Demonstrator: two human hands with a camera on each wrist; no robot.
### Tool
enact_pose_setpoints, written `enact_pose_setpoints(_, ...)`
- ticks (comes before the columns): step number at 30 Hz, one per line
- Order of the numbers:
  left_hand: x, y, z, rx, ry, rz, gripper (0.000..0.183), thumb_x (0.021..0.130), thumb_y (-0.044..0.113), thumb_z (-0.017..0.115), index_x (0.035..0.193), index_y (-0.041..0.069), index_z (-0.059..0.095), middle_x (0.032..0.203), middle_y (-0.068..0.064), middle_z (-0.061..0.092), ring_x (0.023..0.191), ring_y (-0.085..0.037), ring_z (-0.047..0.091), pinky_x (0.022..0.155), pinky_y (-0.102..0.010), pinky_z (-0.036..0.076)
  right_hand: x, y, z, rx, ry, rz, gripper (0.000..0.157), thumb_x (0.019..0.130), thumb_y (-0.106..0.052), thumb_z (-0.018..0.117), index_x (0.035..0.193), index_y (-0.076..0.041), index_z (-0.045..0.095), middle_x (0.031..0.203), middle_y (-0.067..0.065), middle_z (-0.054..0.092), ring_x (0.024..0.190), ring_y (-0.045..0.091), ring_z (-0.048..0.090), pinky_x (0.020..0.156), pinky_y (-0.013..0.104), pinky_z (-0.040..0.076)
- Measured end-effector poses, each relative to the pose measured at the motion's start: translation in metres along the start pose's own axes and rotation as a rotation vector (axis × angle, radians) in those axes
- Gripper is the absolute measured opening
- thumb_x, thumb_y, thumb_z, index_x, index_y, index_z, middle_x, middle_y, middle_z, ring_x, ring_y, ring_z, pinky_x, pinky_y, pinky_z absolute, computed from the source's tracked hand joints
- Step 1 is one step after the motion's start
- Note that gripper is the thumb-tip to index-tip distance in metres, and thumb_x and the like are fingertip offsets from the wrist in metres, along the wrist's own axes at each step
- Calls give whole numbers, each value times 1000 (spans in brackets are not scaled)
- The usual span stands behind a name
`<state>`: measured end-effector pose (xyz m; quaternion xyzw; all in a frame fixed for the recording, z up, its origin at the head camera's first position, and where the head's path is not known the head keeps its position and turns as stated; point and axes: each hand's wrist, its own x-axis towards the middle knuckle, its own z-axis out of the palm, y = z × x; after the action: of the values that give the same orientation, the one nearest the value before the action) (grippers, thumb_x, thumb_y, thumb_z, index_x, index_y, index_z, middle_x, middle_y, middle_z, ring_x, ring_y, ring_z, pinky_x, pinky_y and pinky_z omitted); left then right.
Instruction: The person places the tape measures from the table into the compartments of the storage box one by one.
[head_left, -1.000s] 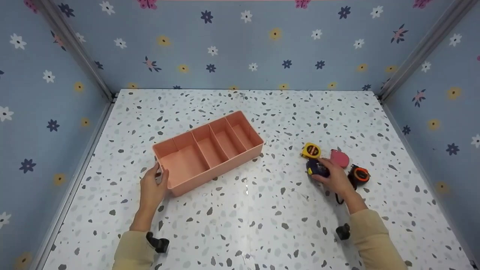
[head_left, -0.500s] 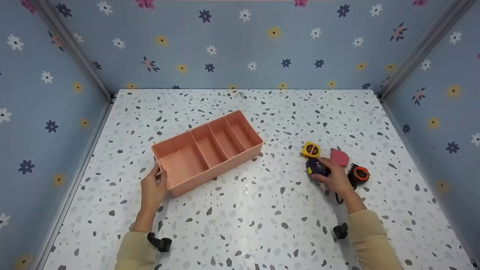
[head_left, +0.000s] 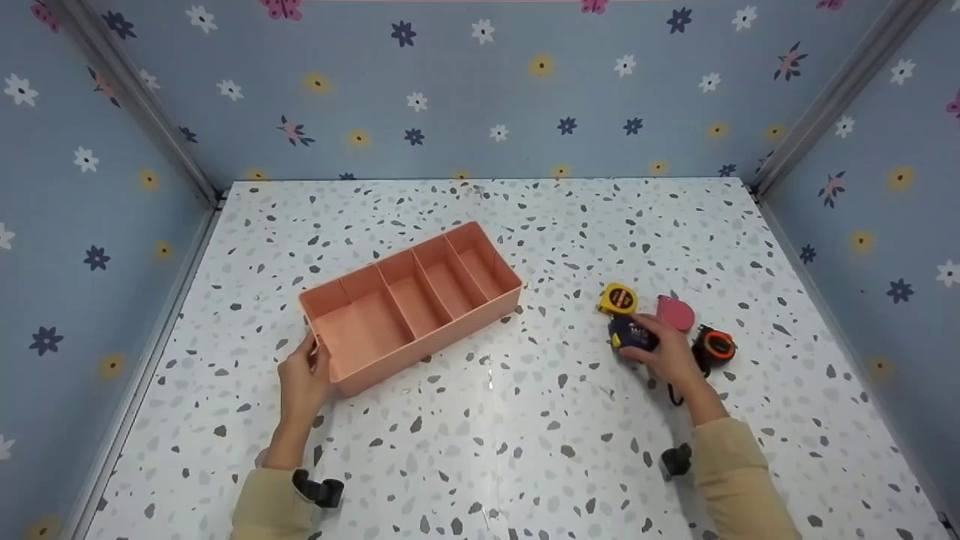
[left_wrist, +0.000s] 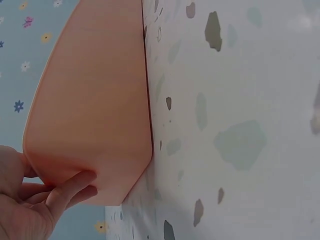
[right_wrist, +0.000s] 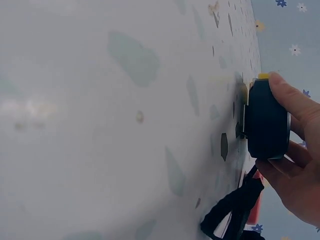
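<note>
A salmon-pink divided organizer box [head_left: 431, 345] lies slanted on the speckled table, left of centre. My left hand [head_left: 301, 382] grips the rim at its near-left end, thumb inside and fingers against the outer wall; the left wrist view shows these fingers [left_wrist: 75, 187] on the box's end. Over on the right, my right hand [head_left: 670, 356] holds a dark blue tape measure [head_left: 631, 334] with a yellow button, between thumb and fingertips. In the right wrist view the same tape measure [right_wrist: 269, 120] stands close over the tabletop, pinched across its sides.
Just behind the right hand lies a yellow tape measure [head_left: 619, 298]. A pink tape measure [head_left: 676, 313] and a black-and-orange one [head_left: 713, 347] with a dark strap [right_wrist: 235, 210] sit to its right. Flowered blue panels [head_left: 480, 90] wall the table at the back and sides.
Both hands keep their grips on the box and the dark blue tape measure. The whole head view has shifted slightly; nothing else visibly moves.
</note>
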<state>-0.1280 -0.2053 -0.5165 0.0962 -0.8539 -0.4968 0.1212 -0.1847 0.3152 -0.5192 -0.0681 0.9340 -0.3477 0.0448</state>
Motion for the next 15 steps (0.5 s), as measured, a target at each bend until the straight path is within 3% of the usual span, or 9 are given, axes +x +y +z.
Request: enact_pose_setpoints(15,2,1,0,-8,4,-10,42,95,13,38,131,-9,34,126,-23,46,107,-31,52,84,-33,47,2,3,-1,-9,-19,22,67,75,-35,69,132,-13,43,135,13,38,125,32,30,101,51,25)
